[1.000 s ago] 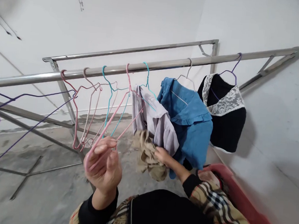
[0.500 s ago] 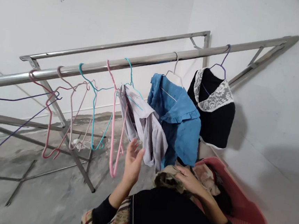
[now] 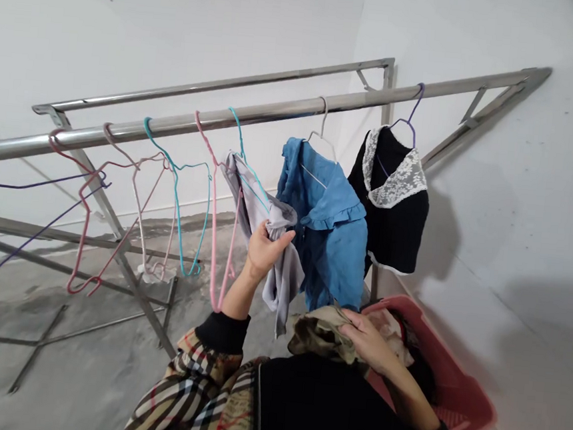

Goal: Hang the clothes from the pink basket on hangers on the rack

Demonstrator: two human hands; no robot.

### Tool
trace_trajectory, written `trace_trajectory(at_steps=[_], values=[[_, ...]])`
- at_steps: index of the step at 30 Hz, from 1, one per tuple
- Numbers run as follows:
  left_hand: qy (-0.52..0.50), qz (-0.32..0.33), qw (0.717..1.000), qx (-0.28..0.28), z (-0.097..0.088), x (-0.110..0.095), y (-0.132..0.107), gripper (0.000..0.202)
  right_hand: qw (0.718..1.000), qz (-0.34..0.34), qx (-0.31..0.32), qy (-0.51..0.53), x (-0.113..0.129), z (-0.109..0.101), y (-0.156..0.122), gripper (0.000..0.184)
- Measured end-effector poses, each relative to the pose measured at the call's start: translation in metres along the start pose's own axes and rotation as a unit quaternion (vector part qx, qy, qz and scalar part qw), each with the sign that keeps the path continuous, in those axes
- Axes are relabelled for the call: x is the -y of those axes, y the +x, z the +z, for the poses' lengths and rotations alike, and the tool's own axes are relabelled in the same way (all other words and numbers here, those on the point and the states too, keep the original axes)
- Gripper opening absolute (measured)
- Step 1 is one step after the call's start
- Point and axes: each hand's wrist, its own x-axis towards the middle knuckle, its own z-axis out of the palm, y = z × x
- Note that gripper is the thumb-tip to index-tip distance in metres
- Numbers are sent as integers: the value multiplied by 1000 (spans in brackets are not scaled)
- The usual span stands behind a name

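My left hand (image 3: 265,246) is raised and closed around the grey garment (image 3: 279,241) that hangs from a teal hanger (image 3: 241,154) on the steel rail (image 3: 184,124). My right hand (image 3: 363,339) rests low on a crumpled beige cloth (image 3: 319,331), fingers curled on it, just above the red laundry basket (image 3: 456,390). A pink hanger (image 3: 214,235) hangs empty just left of the grey garment.
A blue shirt (image 3: 333,229) and a black top with a lace collar (image 3: 395,204) hang to the right on the same rail. Several empty hangers (image 3: 132,195) dangle to the left. White walls close in behind and to the right; the concrete floor lies below.
My left hand let go of the pink hanger, which swung back to hang straight, then rose and took hold of the grey garment. My right hand lowered the beige cloth toward the basket.
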Motion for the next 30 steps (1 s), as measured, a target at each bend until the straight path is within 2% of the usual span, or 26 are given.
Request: trace_trajectory(at_steps=[2, 4, 6, 9, 11, 14, 16, 17, 21, 23, 27, 30], values=[[-23, -43, 998, 26, -4, 1, -7, 39, 1000, 1, 8, -1, 3, 0, -1, 12], [-17, -42, 999, -16, -8, 5, -17, 36, 1000, 3, 7, 15, 7, 0, 1, 12], [23, 4, 993, -114, -13, 12, -26, 34, 999, 3, 1, 43, 13, 2, 4, 12], [108, 87, 957, -255, -22, 24, -40, 30, 995, 6, -21, 92, 25, 6, 11, 15], [157, 157, 929, -296, -28, 32, -49, 25, 989, 21, -45, 139, 33, 11, 17, 17], [218, 267, 892, -293, -37, 42, -62, 17, 977, 42, -68, 198, 39, 20, 26, 23], [242, 279, 888, -274, -39, 49, -72, 12, 972, 51, -74, 216, 38, 26, 32, 25], [244, 263, 897, -258, -38, 53, -77, 10, 969, 59, -82, 226, 36, 29, 34, 26], [180, 130, 967, -125, -27, 64, -97, 13, 944, 110, -94, 297, 26, 43, 41, 33], [145, 71, 986, -50, -19, 64, -104, 15, 936, 114, -80, 322, 20, 51, 42, 38], [131, 24, 987, 88, -2, 53, -115, 16, 928, 77, -34, 362, 11, 65, 40, 42], [130, 8, 977, 168, 10, 44, -124, 19, 912, 98, 26, 398, 8, 66, 34, 46]])
